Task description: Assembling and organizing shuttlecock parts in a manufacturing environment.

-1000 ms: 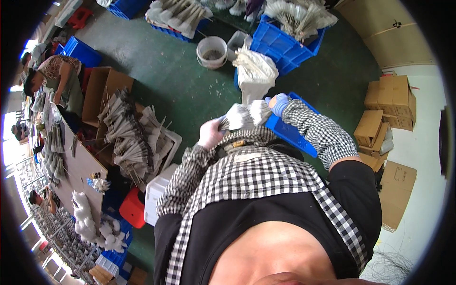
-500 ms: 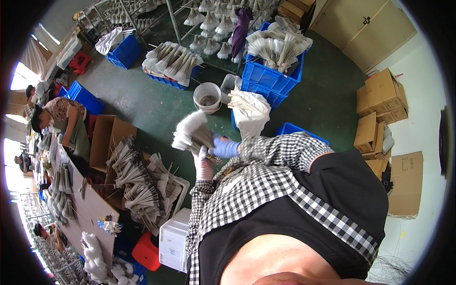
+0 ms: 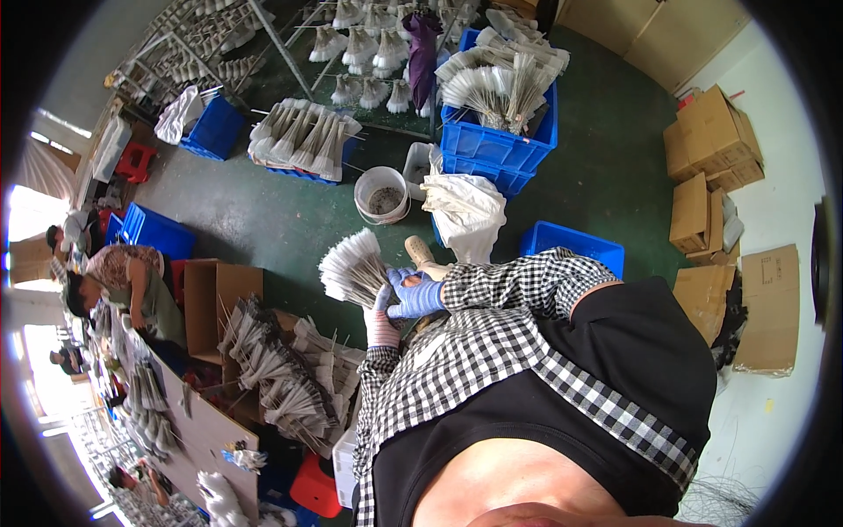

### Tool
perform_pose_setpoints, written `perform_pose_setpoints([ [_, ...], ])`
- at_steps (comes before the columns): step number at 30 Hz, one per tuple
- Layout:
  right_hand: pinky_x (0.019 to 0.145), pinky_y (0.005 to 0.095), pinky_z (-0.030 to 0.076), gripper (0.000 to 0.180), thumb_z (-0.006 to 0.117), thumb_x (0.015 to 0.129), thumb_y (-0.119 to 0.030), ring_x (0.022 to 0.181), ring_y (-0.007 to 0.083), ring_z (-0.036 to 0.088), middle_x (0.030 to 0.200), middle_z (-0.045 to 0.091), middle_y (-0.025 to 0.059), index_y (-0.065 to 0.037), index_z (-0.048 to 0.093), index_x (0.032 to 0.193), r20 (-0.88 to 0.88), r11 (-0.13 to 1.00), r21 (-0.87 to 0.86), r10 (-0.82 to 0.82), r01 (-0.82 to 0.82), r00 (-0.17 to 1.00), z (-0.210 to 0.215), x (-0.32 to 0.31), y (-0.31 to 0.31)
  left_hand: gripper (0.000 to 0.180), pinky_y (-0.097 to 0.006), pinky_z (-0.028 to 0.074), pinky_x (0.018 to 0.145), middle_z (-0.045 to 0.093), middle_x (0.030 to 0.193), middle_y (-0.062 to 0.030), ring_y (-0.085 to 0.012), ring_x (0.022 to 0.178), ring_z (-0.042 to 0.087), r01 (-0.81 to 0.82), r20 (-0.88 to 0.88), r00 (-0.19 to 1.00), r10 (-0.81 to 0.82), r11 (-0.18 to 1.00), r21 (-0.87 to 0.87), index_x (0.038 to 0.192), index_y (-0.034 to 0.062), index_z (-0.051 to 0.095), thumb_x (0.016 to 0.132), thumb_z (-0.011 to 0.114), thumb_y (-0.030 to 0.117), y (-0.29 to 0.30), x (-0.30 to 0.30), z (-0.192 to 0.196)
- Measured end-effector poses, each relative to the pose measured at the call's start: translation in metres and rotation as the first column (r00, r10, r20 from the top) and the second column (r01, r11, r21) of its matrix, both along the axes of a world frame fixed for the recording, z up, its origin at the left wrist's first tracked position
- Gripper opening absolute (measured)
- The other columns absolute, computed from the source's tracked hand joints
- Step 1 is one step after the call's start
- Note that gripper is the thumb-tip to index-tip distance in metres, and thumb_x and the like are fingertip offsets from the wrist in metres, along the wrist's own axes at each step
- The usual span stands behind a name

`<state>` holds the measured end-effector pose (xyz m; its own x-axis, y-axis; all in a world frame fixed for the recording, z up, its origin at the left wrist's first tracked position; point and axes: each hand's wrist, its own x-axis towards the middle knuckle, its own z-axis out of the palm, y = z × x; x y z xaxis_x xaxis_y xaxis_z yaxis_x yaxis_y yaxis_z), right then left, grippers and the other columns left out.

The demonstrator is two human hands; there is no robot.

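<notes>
A fanned bundle of pale, feathery-tipped sticks (image 3: 351,265) is held in front of my body, its white tips pointing up and left. Fingers of my left hand (image 3: 381,322), in a pale glove with bluish fingertips, wrap round the bundle's lower side. My right hand (image 3: 418,296), in a blue-purple glove, closes on the stem end from the right. The gloves partly hide the stems where the hands meet.
A white bucket (image 3: 382,195) and a white cloth-covered container (image 3: 464,211) stand ahead. Blue crates (image 3: 500,140) hold more bundles. Cardboard boxes (image 3: 713,140) line the right wall. At left are a heaped pile of bundles (image 3: 285,373), a work table (image 3: 206,430) and other people (image 3: 132,272).
The bundle, blurred before, is now sharper and spread in a fan, a little lower. My right hand has shifted slightly along the stems. The whole view has turned somewhat.
</notes>
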<state>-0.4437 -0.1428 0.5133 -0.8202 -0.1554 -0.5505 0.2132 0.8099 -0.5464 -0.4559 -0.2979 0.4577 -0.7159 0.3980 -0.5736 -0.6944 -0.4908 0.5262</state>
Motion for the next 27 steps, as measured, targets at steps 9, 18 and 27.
perform_pose_setpoints([
  [9, 0.109, 0.0415, 0.038, 0.095, 0.083, 0.072, -0.038, 0.13, 0.0317, 0.045, 0.14, 0.046, 0.0201, -0.001, 0.033, 0.144, -0.109, 0.349, -0.577, -0.929, 0.738, 0.353, -0.067, -0.095, 0.302, 0.029, -0.035, 0.057, 0.067, 0.07, 0.093, -0.0045, -0.0187, 0.078, 0.066, -0.038, 0.299, 0.95, 0.091, 0.983, -0.177, 0.107, 0.0098, 0.065, 0.086, 0.072, 0.028, 0.052, -0.122, 0.022],
  [18, 0.119, 0.0472, 0.024, 0.153, 0.088, 0.051, -0.064, 0.147, 0.0357, 0.02, 0.159, 0.012, 0.0253, -0.018, -0.015, 0.154, -0.179, 0.086, 0.252, -0.975, 0.964, 0.134, -0.076, -0.169, 0.491, 0.043, -0.048, 0.05, 0.096, 0.067, 0.116, -0.0097, -0.0297, 0.108, 0.063, -0.067, 0.442, 0.877, 0.187, 0.96, -0.274, 0.12, 0.0071, 0.063, 0.087, 0.069, 0.034, 0.05, -0.169, 0.016],
  [27, 0.111, 0.0512, 0.037, 0.139, 0.091, 0.057, -0.047, 0.138, 0.0395, 0.035, 0.15, 0.028, 0.0279, -0.026, -0.004, 0.156, -0.212, 0.056, 0.258, -0.971, 0.964, 0.113, -0.056, -0.178, 0.478, 0.043, -0.043, 0.052, 0.092, 0.066, 0.118, -0.011, -0.0277, 0.106, 0.063, 0.1, 0.344, 0.937, 0.06, 0.897, -0.43, 0.125, 0.0041, 0.06, 0.091, 0.064, 0.031, 0.076, -0.213, 0.023],
])
